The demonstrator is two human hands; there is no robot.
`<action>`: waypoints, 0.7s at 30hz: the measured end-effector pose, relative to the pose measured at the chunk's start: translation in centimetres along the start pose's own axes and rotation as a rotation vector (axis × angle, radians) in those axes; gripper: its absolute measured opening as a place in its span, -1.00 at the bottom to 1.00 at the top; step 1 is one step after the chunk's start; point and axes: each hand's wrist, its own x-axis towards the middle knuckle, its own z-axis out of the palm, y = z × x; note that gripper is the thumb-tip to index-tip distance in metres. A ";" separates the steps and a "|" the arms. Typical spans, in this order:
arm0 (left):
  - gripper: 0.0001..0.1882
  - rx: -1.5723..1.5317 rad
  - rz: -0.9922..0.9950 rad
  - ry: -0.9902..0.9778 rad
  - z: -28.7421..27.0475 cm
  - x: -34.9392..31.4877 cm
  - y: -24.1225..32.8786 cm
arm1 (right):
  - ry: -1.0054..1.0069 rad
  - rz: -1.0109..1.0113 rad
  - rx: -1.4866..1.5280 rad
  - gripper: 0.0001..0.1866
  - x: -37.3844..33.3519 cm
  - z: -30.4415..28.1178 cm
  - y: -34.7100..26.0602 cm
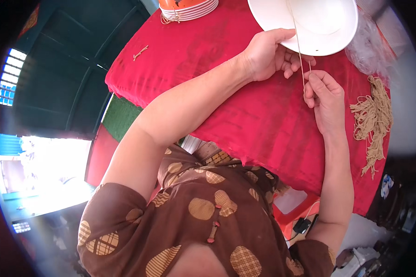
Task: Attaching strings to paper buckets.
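Note:
My left hand (269, 54) is closed on the near rim of a white bowl (328, 27), its thumb on top and its other fingers curled below. The bowl is cut off by the top edge of the view. A thin tan string (298, 46) runs across the bowl and down past its rim. Below and right of the bowl, my right hand (327, 94) pinches the string between thumb and fingers. A second short length of string shows just above those fingertips. Beyond the right wrist lies a loose bundle of tan strings (374, 122) on the red cloth (203, 55).
A stack of white dishes (192, 11) with an orange top and string round it stands at the far edge. One short piece of twine (141, 53) lies at the left. Clear plastic wrapping (366, 48) sits right of the bowl. Under the table is a red stool (286, 221).

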 end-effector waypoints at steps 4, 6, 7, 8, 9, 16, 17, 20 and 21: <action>-0.46 -0.001 0.000 0.010 -0.2 -0.1 -0.3 | 0.001 0.004 -0.026 -0.84 -0.1 0.2 0.0; -0.46 -0.017 -0.018 0.018 -0.3 0.1 -0.4 | -0.004 -0.001 -0.036 -0.84 0.0 0.1 0.1; -0.46 -0.017 -0.020 0.020 -0.3 0.0 -0.4 | -0.008 -0.007 -0.049 -0.84 0.0 0.1 0.2; -0.46 -0.015 -0.015 0.022 -0.3 0.1 -0.4 | -0.007 -0.006 -0.049 -0.84 0.0 0.2 0.1; -0.45 -0.014 -0.010 0.024 -0.4 0.1 -0.4 | -0.007 -0.012 -0.060 -0.84 0.0 0.3 0.1; -0.45 -0.005 -0.019 0.065 -0.4 0.2 -0.4 | -0.005 -0.035 -0.109 -0.84 -0.1 0.4 0.2; -0.46 -0.004 -0.018 0.067 -0.4 0.2 -0.4 | -0.005 -0.034 -0.109 -0.84 -0.1 0.4 0.1; -0.46 -0.003 -0.020 0.074 -0.4 0.2 -0.3 | -0.015 -0.028 -0.115 -0.83 -0.2 0.4 0.0; -0.46 -0.002 -0.021 0.079 -0.4 0.1 -0.3 | -0.016 -0.032 -0.119 -0.83 -0.2 0.5 0.1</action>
